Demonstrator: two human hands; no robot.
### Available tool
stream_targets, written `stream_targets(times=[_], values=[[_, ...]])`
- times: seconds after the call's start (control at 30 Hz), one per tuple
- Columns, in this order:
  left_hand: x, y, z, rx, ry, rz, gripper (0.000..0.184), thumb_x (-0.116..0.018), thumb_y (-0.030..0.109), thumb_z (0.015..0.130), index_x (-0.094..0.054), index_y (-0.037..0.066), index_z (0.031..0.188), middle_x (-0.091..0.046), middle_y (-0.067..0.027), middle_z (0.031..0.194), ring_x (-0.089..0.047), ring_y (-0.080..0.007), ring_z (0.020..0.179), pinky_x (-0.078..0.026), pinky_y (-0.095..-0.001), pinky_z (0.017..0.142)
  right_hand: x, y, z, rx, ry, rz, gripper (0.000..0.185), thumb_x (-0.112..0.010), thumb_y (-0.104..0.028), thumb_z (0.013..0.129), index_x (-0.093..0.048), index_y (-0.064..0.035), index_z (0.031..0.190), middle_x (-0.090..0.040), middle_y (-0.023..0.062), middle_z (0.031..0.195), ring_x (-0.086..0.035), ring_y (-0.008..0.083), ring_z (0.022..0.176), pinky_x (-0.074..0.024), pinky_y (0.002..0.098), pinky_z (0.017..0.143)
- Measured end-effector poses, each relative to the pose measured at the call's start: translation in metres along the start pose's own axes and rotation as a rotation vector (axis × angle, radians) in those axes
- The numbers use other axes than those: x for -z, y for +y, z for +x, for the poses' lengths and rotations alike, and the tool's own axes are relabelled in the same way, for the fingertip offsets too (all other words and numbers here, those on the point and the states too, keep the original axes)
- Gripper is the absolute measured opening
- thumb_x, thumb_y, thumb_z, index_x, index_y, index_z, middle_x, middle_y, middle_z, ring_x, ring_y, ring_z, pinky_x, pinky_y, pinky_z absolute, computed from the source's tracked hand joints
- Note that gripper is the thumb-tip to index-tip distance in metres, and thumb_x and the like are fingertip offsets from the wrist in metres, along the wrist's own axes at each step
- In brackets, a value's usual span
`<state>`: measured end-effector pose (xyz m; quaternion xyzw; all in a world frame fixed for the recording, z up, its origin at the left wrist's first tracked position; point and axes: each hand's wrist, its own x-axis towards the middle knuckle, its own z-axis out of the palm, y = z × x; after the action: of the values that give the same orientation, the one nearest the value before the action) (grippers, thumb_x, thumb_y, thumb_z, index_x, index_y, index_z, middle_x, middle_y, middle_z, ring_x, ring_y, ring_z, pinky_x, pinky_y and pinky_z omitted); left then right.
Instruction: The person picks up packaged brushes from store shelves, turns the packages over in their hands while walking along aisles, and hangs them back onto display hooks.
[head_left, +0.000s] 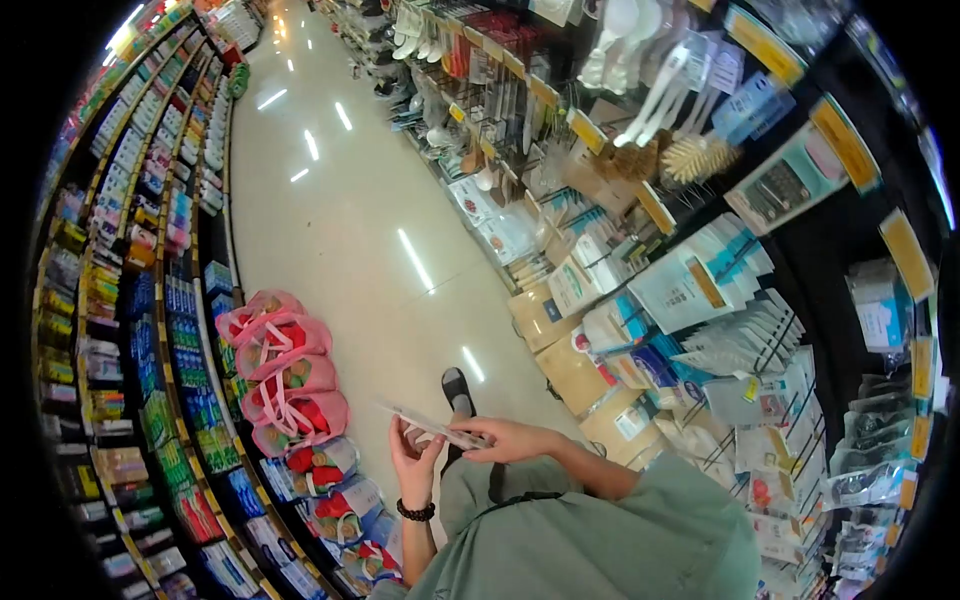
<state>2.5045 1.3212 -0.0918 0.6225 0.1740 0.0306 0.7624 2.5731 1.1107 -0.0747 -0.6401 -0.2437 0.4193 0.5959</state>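
Inspecting seems the step: half-closed, left hand (415,464) below the packet (438,426) and right hand (511,440) at its end hold it; next needs steadiness.

Grey-green clothing (620,540) is worn with dark footwear (457,392) and a dark, round-beaded left-wrist bracelet (416,513).
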Motion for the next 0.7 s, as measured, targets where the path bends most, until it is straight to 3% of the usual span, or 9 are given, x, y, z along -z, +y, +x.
stream_targets(times=[0.1, 0.2, 0.3, 0.7], values=[[0.016, 0.009, 0.064, 0.017, -0.018, -0.008, 0.082, -0.073, -0.005, 0.082, -0.026, -0.004, 0.149, -0.043, -0.0146, 0.139, -0.058, -0.0224, 0.113, -0.054, -0.0293, 0.08, 0.024, -0.002, 0.059, 0.057, 0.054, -0.062, 0.063, -0.065, -0.021, 0.094, -0.039, -0.0092, 0.15, -0.056, 0.0066, 0.126, -0.056, 0.012, 0.098, -0.0503, 0.0282, 0.08], [0.033, 0.033, 0.126, -0.014, -0.035, 0.03, 0.082, -0.075, -0.002, 0.083, -0.026, -0.004, 0.149, -0.044, -0.0156, 0.138, -0.058, -0.0226, 0.114, -0.054, -0.0296, 0.08, 0.049, -0.04, 0.113, -0.162, -0.002, 0.051, 0.063, -0.065, -0.021, 0.094, -0.039, -0.0101, 0.15, -0.057, 0.0063, 0.126, -0.056, 0.0121, 0.103, -0.0507, 0.0294, 0.082], [0.047, 0.052, 0.185, -0.077, -0.083, 0.011, 0.082, -0.075, 0.0, 0.083, -0.026, -0.004, 0.149, -0.046, -0.016, 0.137, -0.061, -0.0214, 0.108, -0.054, -0.0306, 0.081, 0.067, -0.068, 0.16, -0.003, 0.113, -0.03, 0.06, -0.068, -0.024, 0.094, -0.043, -0.006, 0.146, -0.06, 0.0098, 0.11, -0.057, 0.0154, 0.093, -0.0489, 0.0297, 0.08], [0.005, 0.12, 0.384, -0.171, -0.229, 0.109, 0.081, -0.075, 0.002, 0.084, -0.029, -0.002, 0.15, -0.05, -0.0122, 0.129, -0.061, -0.0172, 0.098, -0.053, -0.0284, 0.078, 0.182, -0.098, 0.28, 0.021, 0.264, 0.135, 0.058, -0.066, -0.027, 0.095, -0.042, -0.0058, 0.145, -0.064, 0.009, 0.103, -0.059, 0.013, 0.086, -0.0503, 0.0289, 0.073]])
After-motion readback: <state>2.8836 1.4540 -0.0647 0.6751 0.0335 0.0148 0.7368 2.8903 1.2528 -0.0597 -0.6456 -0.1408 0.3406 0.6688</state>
